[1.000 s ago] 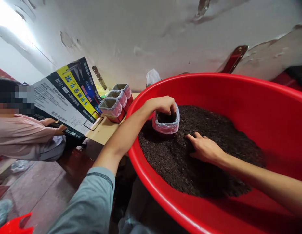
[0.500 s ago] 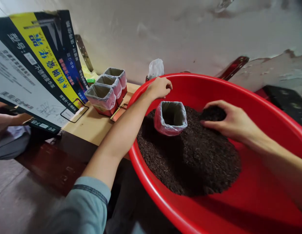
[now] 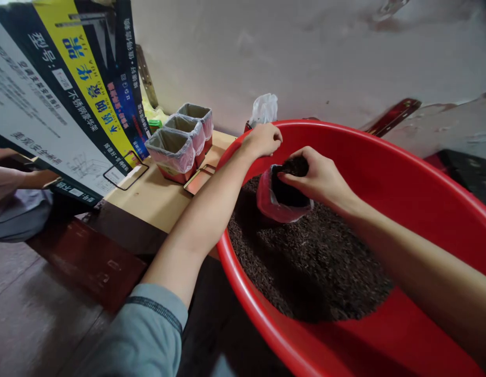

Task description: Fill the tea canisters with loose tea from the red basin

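The right hand (image 3: 319,178) hovers over the plastic-lined box (image 3: 280,208), its grip closed around a handful of dark crumbly mix (image 3: 313,272). The box stands tilted in the mix at the pile's 11 o'clock, inside the red basin (image 3: 423,157). The left hand (image 3: 262,140) rests at the box's 12 o'clock edge with a narrow, curled grip; whether it pinches the liner cannot be told. At the basin's 10 o'clock, three lined boxes (image 3: 180,144) stand in a row on the desk (image 3: 156,196), beside a printed carton (image 3: 50,104). A co-worker's arm (image 3: 15,180) shows at 9 o'clock.
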